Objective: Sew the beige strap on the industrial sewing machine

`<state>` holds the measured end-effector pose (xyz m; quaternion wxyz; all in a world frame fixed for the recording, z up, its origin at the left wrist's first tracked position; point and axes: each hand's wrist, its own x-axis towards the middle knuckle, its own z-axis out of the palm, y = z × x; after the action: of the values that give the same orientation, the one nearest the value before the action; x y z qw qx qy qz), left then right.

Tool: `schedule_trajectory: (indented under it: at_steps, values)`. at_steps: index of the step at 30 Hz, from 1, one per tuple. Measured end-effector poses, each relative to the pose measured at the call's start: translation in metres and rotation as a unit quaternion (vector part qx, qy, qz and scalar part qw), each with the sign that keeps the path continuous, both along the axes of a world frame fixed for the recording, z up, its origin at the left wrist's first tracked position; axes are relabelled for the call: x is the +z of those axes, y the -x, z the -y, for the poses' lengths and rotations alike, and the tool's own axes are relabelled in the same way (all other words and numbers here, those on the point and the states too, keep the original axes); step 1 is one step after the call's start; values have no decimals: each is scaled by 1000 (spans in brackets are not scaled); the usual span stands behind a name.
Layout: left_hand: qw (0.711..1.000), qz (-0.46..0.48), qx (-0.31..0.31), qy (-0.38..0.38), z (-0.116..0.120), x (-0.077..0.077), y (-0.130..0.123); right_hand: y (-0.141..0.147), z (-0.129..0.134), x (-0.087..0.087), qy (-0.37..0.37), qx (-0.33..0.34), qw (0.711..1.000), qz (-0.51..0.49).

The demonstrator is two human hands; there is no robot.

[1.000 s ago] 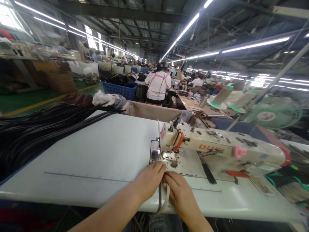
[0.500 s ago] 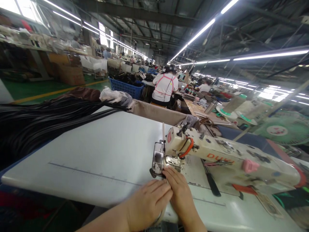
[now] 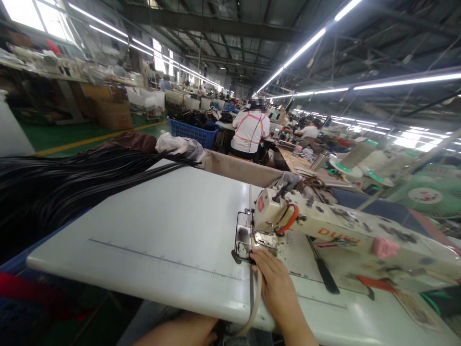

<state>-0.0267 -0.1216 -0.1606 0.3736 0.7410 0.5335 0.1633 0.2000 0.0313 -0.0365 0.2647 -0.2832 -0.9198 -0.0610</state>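
A narrow beige strap (image 3: 258, 293) runs from under the table's front edge up to the needle area of the sewing machine (image 3: 306, 216), and on past it toward the back. My right hand (image 3: 273, 278) is closed on the strap just in front of the presser foot, beside the metal plate (image 3: 244, 235). Down at the table's front edge is my left hand (image 3: 207, 327), partly under the tabletop near the strap's hanging part. Its fingers are mostly hidden.
Long black strips (image 3: 72, 187) lie in a heap at the left. A black-handled tool (image 3: 326, 274) rests under the machine arm. A beige-lined bin (image 3: 241, 168) adjoins the table's back edge, and a person (image 3: 251, 129) sits beyond. Thread cones (image 3: 360, 156) and a fan (image 3: 425, 194) stand at right.
My left hand has left the strap beside my right hand and dropped below the table's front edge. The strap's near length now shows. My right hand stays by the presser foot.
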Motion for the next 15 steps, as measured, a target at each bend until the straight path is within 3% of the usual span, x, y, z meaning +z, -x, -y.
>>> schedule_trajectory:
  at_steps: [2,4,7,11,15]
  values:
    - [996,41,22,73,-5,4,-6,0,0,1,3,0,1000,0]
    - [987,90,-3,134,-11,6,-14,-1,-1,1,6,1,1000,-1]
    - [978,139,-50,145,-16,1,-26,-1,-2,1,12,2,1000,-6]
    - [937,253,62,233,-18,-18,-36,-2,-3,1,24,6,1000,-10]
    - [911,256,118,301,-12,-29,-30,-4,-5,0,21,3,1000,-5]
